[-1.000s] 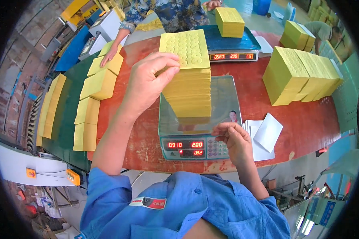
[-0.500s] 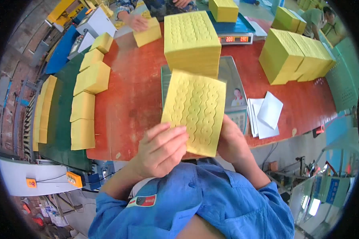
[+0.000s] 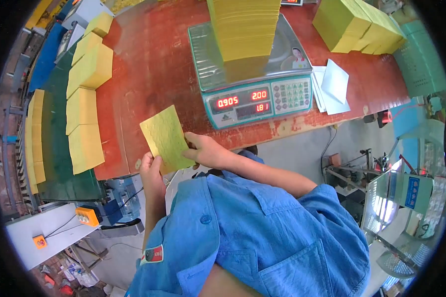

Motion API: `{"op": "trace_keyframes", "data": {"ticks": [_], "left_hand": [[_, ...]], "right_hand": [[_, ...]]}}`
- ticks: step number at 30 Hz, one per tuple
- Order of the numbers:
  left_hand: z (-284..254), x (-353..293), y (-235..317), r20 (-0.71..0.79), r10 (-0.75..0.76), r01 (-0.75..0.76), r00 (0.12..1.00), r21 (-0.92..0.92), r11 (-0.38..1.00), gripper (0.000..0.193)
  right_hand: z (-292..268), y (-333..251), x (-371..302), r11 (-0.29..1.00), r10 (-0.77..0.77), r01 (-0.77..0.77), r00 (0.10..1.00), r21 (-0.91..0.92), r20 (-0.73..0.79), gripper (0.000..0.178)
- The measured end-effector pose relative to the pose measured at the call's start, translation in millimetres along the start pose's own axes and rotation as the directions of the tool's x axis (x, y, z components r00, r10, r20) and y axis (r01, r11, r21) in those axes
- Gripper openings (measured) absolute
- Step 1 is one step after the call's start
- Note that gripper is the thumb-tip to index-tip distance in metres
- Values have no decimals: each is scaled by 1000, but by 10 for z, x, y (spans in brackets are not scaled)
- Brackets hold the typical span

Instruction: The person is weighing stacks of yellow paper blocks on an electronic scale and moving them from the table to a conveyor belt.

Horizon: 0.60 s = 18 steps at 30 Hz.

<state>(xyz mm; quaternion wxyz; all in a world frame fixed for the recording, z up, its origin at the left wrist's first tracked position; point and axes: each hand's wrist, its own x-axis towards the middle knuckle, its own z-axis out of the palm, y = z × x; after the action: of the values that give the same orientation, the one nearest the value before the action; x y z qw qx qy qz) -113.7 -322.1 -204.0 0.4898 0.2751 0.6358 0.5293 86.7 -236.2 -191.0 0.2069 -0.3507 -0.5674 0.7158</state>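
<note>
A thin, squarish piece of yellow paper point(image 3: 162, 133), embossed with rows of wavy marks, is held between both hands just off the table's front edge; I cannot tell if it is one sheet or several. My left hand point(image 3: 152, 174) pinches its lower left corner, thumb on top. At its right edge, my right hand point(image 3: 207, 150) grips with thumb and fingers. A tall stack of the same yellow paper point(image 3: 245, 32) rests on the metal plate of a digital scale point(image 3: 255, 106), whose red display is lit.
Yellow paper stacks point(image 3: 86, 109) line the left side of the red table point(image 3: 148, 59). More yellow blocks point(image 3: 349, 27) sit at the far right, beside a green perforated panel point(image 3: 423, 67). White papers point(image 3: 336, 81) lie right of the scale. A green surface point(image 3: 57, 148) adjoins on the left.
The held yellow paper has moved left, away from in front of the tall stack, and is tilted. Both hands went with it. My view has shifted, so the scale's front panel now shows.
</note>
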Motion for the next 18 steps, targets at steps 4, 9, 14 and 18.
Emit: {"op": "trace_keyframes", "data": {"ticks": [4, 9, 14, 18], "left_hand": [[-55, 172, -166, -47, 89, -82, 995, 122, 989, 23], [72, 233, -178, -122, 158, -139, 980, 154, 978, 30], [151, 290, -114, -109, 315, -248, 943, 401, 882, 36], [226, 427, 107, -71, 526, -394, 847, 578, 714, 38]], "right_hand": [[22, 96, -174, 997, 56, -51, 995, 55, -88, 52], [-40, 87, -384, 995, 63, -51, 988, 91, -139, 51], [-234, 44, -534, 985, 43, -28, 996, 172, -83, 46], [-556, -379, -803, 972, -61, 95, 985, 217, -160, 33]]}}
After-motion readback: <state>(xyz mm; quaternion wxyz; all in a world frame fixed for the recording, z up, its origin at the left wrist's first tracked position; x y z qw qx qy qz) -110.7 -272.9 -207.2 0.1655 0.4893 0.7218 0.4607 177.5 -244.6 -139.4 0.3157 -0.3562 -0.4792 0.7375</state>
